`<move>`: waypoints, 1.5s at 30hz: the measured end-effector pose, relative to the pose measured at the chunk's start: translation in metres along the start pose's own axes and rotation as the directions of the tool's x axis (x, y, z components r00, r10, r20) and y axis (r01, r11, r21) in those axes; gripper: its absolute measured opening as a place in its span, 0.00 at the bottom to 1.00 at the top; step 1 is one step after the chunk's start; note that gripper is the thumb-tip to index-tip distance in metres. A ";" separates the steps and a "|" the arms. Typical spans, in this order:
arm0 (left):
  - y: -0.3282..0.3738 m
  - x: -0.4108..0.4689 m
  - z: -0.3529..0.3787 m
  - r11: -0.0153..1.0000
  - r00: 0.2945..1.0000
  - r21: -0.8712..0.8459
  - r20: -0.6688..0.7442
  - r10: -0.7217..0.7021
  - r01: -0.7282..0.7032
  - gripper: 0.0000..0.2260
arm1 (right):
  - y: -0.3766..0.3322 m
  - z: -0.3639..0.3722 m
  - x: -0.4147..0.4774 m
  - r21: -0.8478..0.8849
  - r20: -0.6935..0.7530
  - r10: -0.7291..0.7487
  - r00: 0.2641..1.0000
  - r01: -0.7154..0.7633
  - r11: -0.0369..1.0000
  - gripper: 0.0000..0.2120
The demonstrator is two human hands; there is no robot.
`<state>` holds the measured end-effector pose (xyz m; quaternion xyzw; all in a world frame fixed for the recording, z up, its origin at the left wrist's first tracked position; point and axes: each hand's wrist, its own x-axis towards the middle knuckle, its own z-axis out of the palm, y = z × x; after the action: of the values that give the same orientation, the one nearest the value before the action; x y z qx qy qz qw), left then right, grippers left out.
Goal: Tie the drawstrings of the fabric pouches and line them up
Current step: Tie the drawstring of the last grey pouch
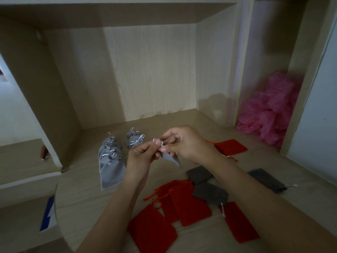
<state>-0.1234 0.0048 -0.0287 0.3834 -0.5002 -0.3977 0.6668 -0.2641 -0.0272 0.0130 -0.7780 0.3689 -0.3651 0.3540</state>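
Matt velvety cloth pouches (111, 168) — pale wood-grain shelf (87, 194), smooth

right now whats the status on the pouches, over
Left hand and right hand pinching silver drawstring of light grey fabric pouch, held above the wooden desk. Nothing in the way.

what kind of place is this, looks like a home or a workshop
Probably a home, at a built-in wooden desk nook with shelving. Fabric pouches lie on the desk and pink plastic bags are stuffed in a side compartment; no shop fittings show.
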 end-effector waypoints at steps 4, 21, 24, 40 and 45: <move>-0.003 0.000 -0.001 0.999 0.999 0.011 -0.004 0.033 -0.033 0.15 | -0.010 0.001 -0.003 -0.192 0.004 0.036 0.999 -0.034 0.981 0.05; 0.008 0.005 -0.017 0.970 0.970 0.238 0.244 -0.012 -0.048 0.10 | -0.013 -0.008 -0.005 -0.303 0.095 0.153 0.984 -0.118 0.946 0.07; 0.007 0.004 -0.015 0.937 0.971 0.326 0.234 0.046 -0.123 0.09 | -0.013 -0.006 -0.006 -0.383 0.046 0.169 0.985 -0.139 0.913 0.07; 0.010 -0.004 -0.013 0.448 0.741 0.711 0.155 0.653 -0.543 0.04 | -0.011 -0.008 -0.001 0.135 -0.027 0.201 0.979 -0.195 0.971 0.14; 0.007 -0.004 -0.014 0.414 0.713 0.704 0.187 0.676 -0.577 0.07 | -0.005 -0.002 0.000 0.396 0.110 0.335 0.936 -0.350 0.849 0.06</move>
<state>-0.1098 0.0124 -0.0266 0.4209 -0.6765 0.1359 0.5889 -0.2645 -0.0258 0.0182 -0.6148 0.4103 -0.3510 0.5749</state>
